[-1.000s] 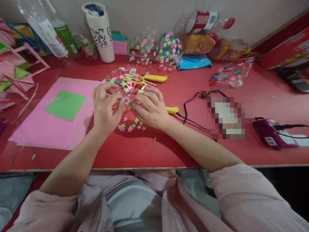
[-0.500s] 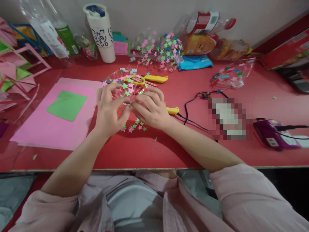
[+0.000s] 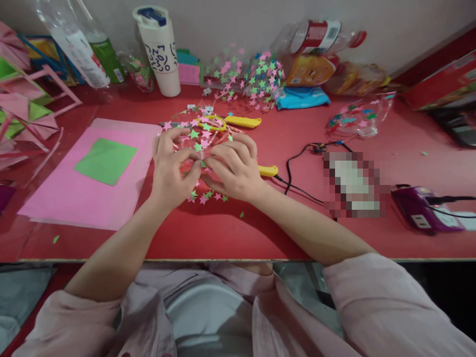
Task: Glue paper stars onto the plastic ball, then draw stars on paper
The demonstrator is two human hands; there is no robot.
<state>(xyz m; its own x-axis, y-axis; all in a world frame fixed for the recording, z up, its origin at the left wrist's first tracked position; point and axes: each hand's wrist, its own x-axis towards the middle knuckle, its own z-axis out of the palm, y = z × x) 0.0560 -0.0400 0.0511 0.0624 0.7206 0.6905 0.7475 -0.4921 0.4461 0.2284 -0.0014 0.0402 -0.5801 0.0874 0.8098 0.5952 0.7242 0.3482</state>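
Observation:
A clear plastic piece dotted with pink and green stars (image 3: 198, 147) is between my hands above the red table. My left hand (image 3: 171, 163) pinches its near edge with thumb and index finger, the other fingers curled around the left side. Against the same spot press the fingertips of my right hand (image 3: 236, 166), closed on the plastic from the right. A small green bit shows where the fingertips meet; its shape is partly hidden. Just behind lie scissors with yellow handles (image 3: 223, 124) and a yellow comb-like handle (image 3: 243, 121). A yellow tool with a cord (image 3: 267, 171) sticks out beyond my right hand.
At left, pink paper sheets (image 3: 55, 198) carry a green square (image 3: 106, 161). A white tumbler (image 3: 169, 74) stands at the back beside plastic bottles (image 3: 82, 62). Star-covered plastic (image 3: 264, 79) is near the wall. On the right are a blurred-out rectangle (image 3: 351, 183) and a purple power strip (image 3: 416, 210).
The whole view has shifted slightly. Both hands keep their pinch on the star-dotted plastic, with only small finger movements; a green bit now shows between the fingertips.

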